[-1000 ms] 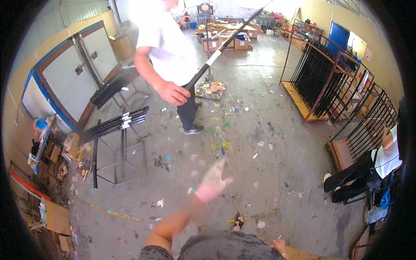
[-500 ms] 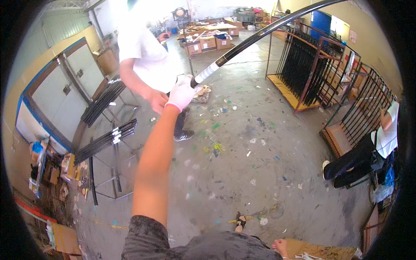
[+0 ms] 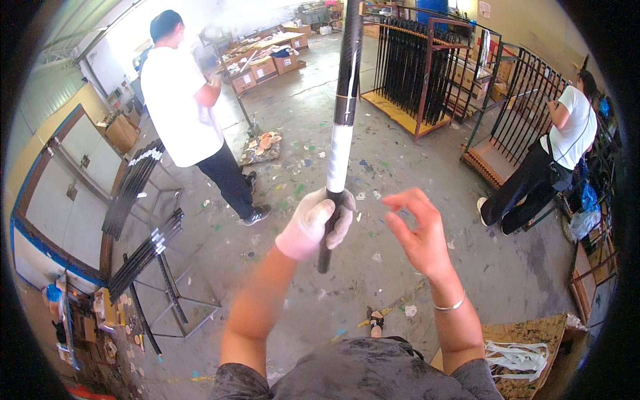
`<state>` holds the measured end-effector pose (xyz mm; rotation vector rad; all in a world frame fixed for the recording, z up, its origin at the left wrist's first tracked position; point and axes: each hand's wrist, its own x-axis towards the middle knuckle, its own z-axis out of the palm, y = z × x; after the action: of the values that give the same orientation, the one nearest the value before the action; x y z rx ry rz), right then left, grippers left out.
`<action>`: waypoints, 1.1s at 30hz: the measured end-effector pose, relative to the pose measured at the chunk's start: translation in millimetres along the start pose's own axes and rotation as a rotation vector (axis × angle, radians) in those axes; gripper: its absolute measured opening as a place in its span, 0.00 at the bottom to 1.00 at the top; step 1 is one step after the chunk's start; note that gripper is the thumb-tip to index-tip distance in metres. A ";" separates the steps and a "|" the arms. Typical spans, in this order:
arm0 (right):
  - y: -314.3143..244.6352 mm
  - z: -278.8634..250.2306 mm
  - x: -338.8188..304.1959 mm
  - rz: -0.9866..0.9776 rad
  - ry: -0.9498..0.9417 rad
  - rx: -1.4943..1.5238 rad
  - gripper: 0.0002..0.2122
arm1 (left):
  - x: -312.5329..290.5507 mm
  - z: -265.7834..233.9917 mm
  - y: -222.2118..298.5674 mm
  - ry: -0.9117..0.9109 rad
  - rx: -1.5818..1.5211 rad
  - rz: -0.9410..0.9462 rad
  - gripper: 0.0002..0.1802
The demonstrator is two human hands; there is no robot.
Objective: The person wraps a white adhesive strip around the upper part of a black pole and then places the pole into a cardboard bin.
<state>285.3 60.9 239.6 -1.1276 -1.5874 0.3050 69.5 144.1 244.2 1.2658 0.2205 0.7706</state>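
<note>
My left hand (image 3: pixel 315 225), in a white work glove, grips a long black rod (image 3: pixel 348 73) with a white band near its lower end. The rod stands almost upright in front of me and runs out of the top of the picture. My bare right hand (image 3: pixel 417 230), with a thin bracelet at the wrist, hovers just right of the rod, fingers spread, touching nothing.
A person in a white shirt (image 3: pixel 183 113) stands at the left with their back to me. Another person (image 3: pixel 567 133) sits at the right by metal racks (image 3: pixel 427 73) of black rods. A metal stand (image 3: pixel 143 220) with bundled black rods is at my left. Cardboard (image 3: pixel 533 333) lies lower right.
The rod passed from the other person to my gloved left hand and swung from slanted to nearly upright. That person turned away. My right hand rose beside the rod.
</note>
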 end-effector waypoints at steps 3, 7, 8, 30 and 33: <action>-41.1 14.7 30.7 -0.084 0.015 0.014 0.07 | -10.3 15.7 -10.6 0.115 -0.050 0.013 0.25; -52.4 29.1 33.7 -0.036 -0.004 -0.036 0.05 | -20.0 30.5 -16.5 0.286 0.040 0.069 0.20; -52.2 31.8 32.1 -0.080 0.006 -0.055 0.05 | -21.9 33.7 -17.1 0.328 0.065 0.073 0.18; -44.6 13.3 0.1 0.094 -0.070 0.138 0.06 | -30.4 52.1 -26.1 0.387 0.098 0.038 0.08; -31.8 0.7 -4.9 0.311 -0.119 0.304 0.17 | -31.9 54.3 -25.1 0.395 0.071 -0.007 0.08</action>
<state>268.5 41.0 258.6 -1.1294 -1.4051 0.8052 85.9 79.7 230.4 1.1690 0.5758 1.0111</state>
